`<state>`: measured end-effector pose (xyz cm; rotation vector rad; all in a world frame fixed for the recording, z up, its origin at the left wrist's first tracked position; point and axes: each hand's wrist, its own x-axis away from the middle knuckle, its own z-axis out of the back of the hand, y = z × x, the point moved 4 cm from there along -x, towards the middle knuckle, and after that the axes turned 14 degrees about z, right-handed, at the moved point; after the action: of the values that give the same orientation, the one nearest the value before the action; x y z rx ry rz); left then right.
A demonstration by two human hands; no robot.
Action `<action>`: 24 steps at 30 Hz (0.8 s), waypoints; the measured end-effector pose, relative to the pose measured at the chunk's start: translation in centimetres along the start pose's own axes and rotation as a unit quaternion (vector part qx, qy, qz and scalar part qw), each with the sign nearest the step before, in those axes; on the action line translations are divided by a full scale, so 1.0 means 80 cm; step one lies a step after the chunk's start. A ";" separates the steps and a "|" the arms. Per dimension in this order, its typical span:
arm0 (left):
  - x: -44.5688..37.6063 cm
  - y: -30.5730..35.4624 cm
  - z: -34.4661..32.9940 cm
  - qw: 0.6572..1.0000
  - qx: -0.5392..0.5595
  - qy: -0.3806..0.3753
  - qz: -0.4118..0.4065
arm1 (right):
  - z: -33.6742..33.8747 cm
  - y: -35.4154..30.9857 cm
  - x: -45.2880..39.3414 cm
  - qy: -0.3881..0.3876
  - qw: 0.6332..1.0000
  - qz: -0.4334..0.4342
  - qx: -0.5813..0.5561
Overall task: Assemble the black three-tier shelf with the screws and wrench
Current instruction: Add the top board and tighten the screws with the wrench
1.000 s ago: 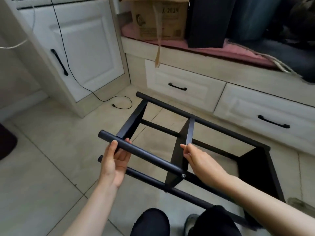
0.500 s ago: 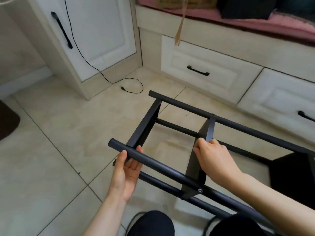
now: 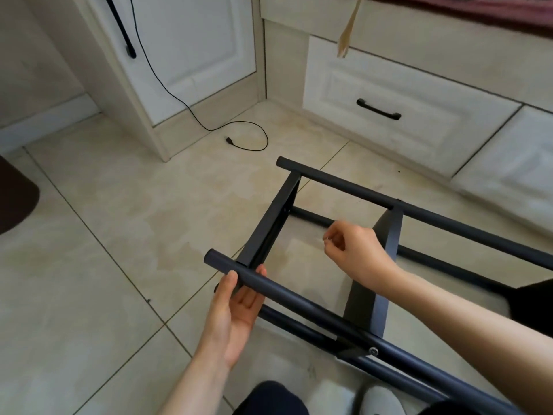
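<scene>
The black shelf frame [image 3: 389, 265] lies on its side on beige floor tiles [image 3: 104, 265]. The left hand [image 3: 236, 307] grasps its nearest tube; the right hand [image 3: 353, 250], fingers curled, pinches something tiny just beyond. White drawers [image 3: 389, 100] and a black cable [image 3: 245, 139] lie farther off.

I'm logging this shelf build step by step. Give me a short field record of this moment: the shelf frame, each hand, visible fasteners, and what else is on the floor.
shelf: black metal three-tier shelf frame, lying on its side on the beige tiled floor
left hand: left hand grips the nearest black round tube near its end
right hand: right hand raised inside the frame, fingertips pinched together; anything held is too small to tell
fastener: silver screw head seated in the near tube
wrench: not in view
floor: black cable with a loose plug end
</scene>
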<state>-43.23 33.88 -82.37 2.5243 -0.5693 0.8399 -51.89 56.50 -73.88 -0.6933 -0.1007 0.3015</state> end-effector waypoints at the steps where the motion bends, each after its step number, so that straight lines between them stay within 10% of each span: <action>1: 0.000 0.000 0.003 1.000 -0.004 0.000 0.005 | -0.002 0.002 -0.005 0.000 1.000 0.000 -0.007; 14: 0.011 0.020 0.033 0.988 -0.150 0.037 0.028 | 0.009 0.015 -0.131 0.058 0.988 0.081 0.116; 24: 0.022 0.082 0.024 0.884 -0.442 0.148 -0.013 | 0.003 0.022 -0.198 -0.011 0.979 0.121 0.164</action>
<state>-44.31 27.02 -80.99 1.5361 -0.6257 0.7074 -67.40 53.05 -74.68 -0.3731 0.0141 0.5465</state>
